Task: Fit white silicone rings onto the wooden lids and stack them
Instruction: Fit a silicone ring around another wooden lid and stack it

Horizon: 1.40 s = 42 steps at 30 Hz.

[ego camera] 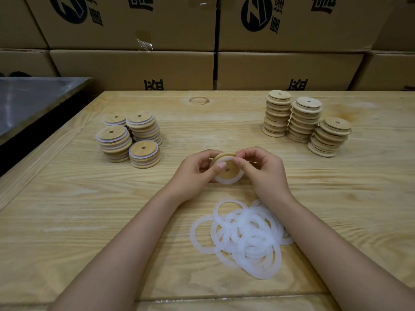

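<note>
Both my hands hold one round wooden lid [227, 170] with a small centre hole, tilted toward me above the table's middle. A white silicone ring [229, 181] sits around its inner step, showing along the lower edge. My left hand [197, 173] grips the lid's left side, thumb on its face. My right hand [262, 171] pinches the upper right rim and the ring. A loose heap of white rings [244, 236] lies near me. Stacks of ringed lids [132, 138] stand at the left, and stacks of bare lids [303, 122] at the right.
The work surface is a pale wooden table [89, 209]. Cardboard boxes [280, 68] form a wall behind its far edge. A grey metal surface [33, 102] adjoins the table at the far left, with a dark gap along that edge.
</note>
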Each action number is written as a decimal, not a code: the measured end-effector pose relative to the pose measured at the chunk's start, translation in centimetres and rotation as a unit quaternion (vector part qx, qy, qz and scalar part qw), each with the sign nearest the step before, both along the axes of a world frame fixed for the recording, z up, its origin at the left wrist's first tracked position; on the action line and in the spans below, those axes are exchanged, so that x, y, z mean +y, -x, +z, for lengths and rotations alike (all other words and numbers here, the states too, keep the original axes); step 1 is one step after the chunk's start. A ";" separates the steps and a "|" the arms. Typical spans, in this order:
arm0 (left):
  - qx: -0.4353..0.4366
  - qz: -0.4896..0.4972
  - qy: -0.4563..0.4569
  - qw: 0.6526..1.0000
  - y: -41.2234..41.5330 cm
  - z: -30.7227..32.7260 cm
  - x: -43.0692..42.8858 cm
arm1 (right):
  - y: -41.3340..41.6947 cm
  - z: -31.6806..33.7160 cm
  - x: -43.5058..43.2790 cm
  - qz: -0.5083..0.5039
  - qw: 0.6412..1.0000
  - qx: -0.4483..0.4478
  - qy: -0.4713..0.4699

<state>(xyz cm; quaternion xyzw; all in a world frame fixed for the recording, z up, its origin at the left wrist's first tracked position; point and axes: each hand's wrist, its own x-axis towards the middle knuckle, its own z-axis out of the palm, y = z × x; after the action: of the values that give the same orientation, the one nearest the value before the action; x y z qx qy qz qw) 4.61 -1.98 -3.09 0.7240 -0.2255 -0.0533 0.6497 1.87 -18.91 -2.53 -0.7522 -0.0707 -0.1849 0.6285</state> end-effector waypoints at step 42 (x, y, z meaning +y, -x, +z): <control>0.027 0.110 0.024 0.993 -0.4 -0.1 -0.2 | -0.1 -0.2 0.3 -0.016 0.996 -0.025 0.090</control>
<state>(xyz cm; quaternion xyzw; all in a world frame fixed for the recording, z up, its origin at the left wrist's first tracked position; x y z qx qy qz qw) 4.97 -2.19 -3.17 0.7267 -0.1281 0.0046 0.6749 1.94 -18.57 -2.74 -0.8016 -0.0909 -0.2065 0.5536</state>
